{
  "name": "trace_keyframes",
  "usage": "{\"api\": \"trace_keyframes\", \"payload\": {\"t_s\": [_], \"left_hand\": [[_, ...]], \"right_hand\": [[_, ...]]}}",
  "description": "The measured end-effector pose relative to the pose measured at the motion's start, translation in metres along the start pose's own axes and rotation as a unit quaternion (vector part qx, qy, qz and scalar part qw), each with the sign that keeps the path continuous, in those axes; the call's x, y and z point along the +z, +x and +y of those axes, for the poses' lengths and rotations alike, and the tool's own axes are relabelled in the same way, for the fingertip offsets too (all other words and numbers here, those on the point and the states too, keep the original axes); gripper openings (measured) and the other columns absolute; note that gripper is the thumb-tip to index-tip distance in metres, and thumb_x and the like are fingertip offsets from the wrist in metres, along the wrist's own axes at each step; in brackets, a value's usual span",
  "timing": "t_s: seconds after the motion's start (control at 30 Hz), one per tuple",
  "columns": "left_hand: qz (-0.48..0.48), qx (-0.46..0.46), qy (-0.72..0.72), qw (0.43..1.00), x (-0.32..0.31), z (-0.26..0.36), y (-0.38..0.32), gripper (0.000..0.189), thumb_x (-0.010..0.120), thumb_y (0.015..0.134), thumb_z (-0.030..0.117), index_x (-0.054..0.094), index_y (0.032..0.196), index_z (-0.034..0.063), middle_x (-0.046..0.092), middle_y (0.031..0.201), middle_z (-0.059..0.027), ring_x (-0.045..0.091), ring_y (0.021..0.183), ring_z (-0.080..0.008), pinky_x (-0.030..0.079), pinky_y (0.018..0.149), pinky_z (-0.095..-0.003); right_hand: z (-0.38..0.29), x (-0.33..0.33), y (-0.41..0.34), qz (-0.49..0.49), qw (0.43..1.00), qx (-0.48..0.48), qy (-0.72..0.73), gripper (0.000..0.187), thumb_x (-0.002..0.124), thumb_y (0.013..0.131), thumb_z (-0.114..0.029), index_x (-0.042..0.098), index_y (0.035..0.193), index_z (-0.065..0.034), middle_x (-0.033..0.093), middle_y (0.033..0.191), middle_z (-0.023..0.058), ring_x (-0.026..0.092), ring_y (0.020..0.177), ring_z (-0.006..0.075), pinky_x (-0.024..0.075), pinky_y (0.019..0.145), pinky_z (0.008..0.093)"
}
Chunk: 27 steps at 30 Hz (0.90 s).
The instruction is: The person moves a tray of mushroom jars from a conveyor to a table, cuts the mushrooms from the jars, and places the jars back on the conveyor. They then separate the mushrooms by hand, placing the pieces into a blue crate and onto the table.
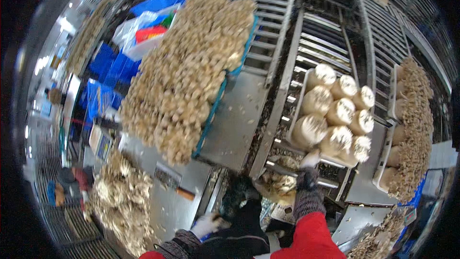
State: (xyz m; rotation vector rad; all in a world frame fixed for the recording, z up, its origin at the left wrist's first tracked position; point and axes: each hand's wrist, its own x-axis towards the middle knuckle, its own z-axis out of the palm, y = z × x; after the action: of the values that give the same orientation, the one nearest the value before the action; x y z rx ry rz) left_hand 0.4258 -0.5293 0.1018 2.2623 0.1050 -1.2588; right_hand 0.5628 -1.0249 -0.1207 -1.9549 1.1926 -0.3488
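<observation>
My right hand [309, 160], in a pale glove, reaches to the near left corner of a white crate [336, 160] on a roller conveyor. It appears to touch the rim; blur hides how its fingers lie. Several pale bottles [317, 100] stand in rows in the crate, with whitish, cut-looking mushroom stubs on top. Low in front of my body is my left hand [210, 225], also gloved, apart from the crate. Its fingers are blurred, and whether they hold anything is unclear. A cleaver [169, 178] with a wooden handle lies on the steel table to the left.
Clustered mushrooms [187, 72] fill teal-edged baskets at left. Loose mushroom clumps [122, 201] lie by the cleaver. Another bottle crate [386, 158], topped with uncut mushrooms, stands right. Trimmings [276, 183] sit below the conveyor rollers [320, 48]. A co-worker [77, 183] is at far left.
</observation>
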Motion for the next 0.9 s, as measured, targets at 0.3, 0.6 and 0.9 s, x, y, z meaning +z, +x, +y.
{"api": "trace_keyframes", "payload": {"t_s": [0.3,0.6,0.9], "left_hand": [[0.255,-0.004,0.017,0.967,0.043,-0.135,-0.051,0.042,0.059,0.086,0.034,0.060,0.108,-0.0015,0.061,0.094,-0.0249,0.061,0.089,-0.0391,0.048,0.081,-0.0476],[0.412,-0.058,0.167,0.894,0.120,-0.299,-0.122,0.068,0.063,0.083,0.040,0.044,0.138,0.0061,0.040,0.141,-0.0224,0.030,0.136,-0.0402,0.019,0.113,-0.0559],[0.400,-0.044,0.209,0.891,0.150,-0.492,-0.175,0.072,0.055,0.087,0.047,0.033,0.147,0.0139,0.028,0.153,-0.0167,0.022,0.143,-0.0347,0.012,0.119,-0.0463]], "right_hand": [[-0.022,0.002,0.095,-0.040,0.948,-0.224,-0.222,0.035,0.054,0.096,-0.021,0.053,0.125,-0.0002,0.057,0.115,0.0161,0.057,0.099,0.0280,0.0454,0.088,0.0389],[0.002,0.058,-0.295,-0.261,0.840,-0.466,-0.093,0.039,0.055,0.096,-0.019,0.049,0.129,0.0010,0.054,0.128,0.0182,0.056,0.112,0.0301,0.0444,0.100,0.0398],[-0.008,0.097,-0.655,-0.374,0.626,-0.684,0.012,0.063,0.074,0.078,-0.017,0.044,0.131,0.0019,0.050,0.129,0.0192,0.048,0.120,0.0319,0.0387,0.104,0.0450]]}}
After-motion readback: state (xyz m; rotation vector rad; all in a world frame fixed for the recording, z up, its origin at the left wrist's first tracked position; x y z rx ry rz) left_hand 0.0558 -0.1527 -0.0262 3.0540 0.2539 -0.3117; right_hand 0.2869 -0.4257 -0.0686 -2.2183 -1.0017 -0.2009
